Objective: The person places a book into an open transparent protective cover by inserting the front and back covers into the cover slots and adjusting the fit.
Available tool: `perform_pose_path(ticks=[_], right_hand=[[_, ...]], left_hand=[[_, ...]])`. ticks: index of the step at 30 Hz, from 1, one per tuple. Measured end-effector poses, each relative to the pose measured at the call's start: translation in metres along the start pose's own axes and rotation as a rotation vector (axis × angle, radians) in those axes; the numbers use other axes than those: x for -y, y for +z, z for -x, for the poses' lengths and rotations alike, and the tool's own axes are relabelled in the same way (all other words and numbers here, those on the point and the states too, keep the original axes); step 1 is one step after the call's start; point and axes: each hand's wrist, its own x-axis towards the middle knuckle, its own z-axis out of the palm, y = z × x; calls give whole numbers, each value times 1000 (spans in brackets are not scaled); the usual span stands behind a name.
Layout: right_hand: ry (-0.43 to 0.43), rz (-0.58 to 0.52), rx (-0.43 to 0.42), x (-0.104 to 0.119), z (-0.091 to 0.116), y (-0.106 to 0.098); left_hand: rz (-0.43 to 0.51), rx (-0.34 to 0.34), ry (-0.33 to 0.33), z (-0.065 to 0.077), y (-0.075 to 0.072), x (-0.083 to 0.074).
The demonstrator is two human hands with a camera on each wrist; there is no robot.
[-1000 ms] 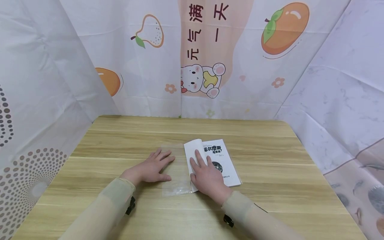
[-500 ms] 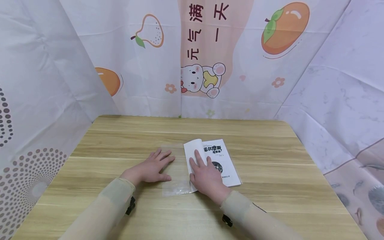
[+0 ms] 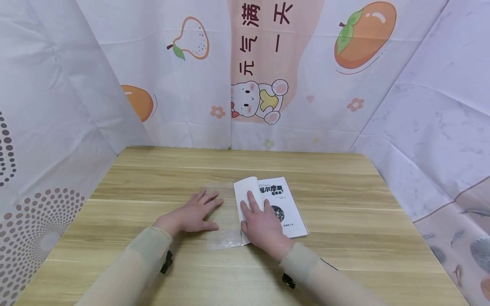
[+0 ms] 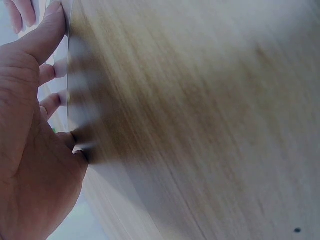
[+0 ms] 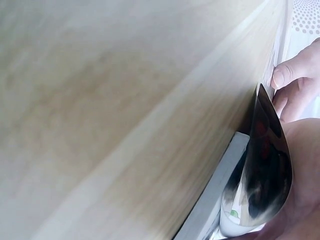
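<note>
A paperback book (image 3: 291,212) lies on the table, its white title page with black Chinese lettering facing up. Its front cover (image 3: 243,185) curls over from the left, white side up; the right wrist view shows the glossy dark outer side of this bent cover (image 5: 270,170) beside the page block (image 5: 212,192). From under the cover a clear plastic sheet (image 3: 226,240) extends leftward. My right hand (image 3: 262,223) presses on the white cover, fingers spread and straight. My left hand (image 3: 195,214) rests with spread fingers on the left part of the plastic sheet.
Both hands work over a wood-grain table (image 3: 344,191). A white curtain (image 3: 191,97) printed with fruit, a cartoon animal and Chinese characters hangs behind it, with patterned cloth on both sides. A dark strap piece (image 3: 167,262) sits under the left wrist.
My right hand has slid very slightly to the left over the white cover, and the cover's left edge has shifted a little with it. My left hand stays in place.
</note>
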Motion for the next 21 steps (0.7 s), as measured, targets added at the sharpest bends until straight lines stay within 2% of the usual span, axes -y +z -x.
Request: perform_pose_path(ticks=[8, 21], right_hand=[[20, -18, 13, 2, -1, 1], [0, -45, 37, 1, -1, 0]], left_hand=[[3, 0, -1, 0, 0, 0], [2, 2, -1, 0, -1, -1]])
